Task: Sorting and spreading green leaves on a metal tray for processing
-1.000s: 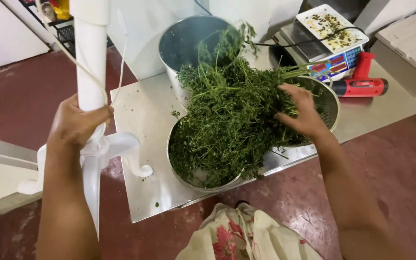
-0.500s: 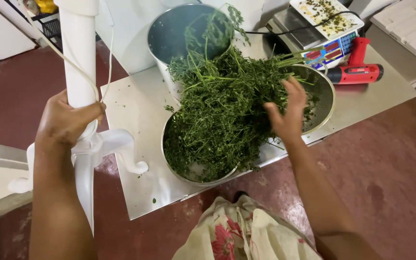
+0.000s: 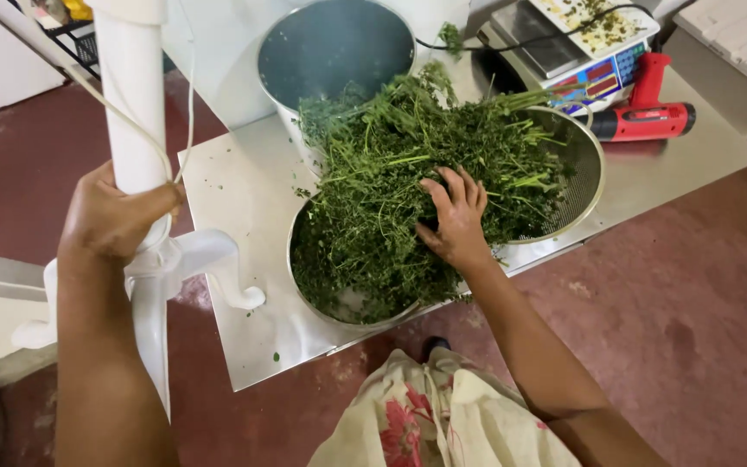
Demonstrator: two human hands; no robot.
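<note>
On the steel table, the right hand (image 3: 453, 220) presses spread fingers into the heap of leafy green stalks (image 3: 408, 190) — light, springy, loose, best scooped underneath — while the left hand (image 3: 118, 212) clasps a white pipe (image 3: 131, 112).

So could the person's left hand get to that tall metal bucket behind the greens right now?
Probably not at once: the left hand is wrapped around the white post. If it let go, the metal bucket looks open to it, with bare table between.

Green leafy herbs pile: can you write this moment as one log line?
left hand grips white pole | right hand pressed on green leafy herbs pile | herbs over round metal bowl
</note>
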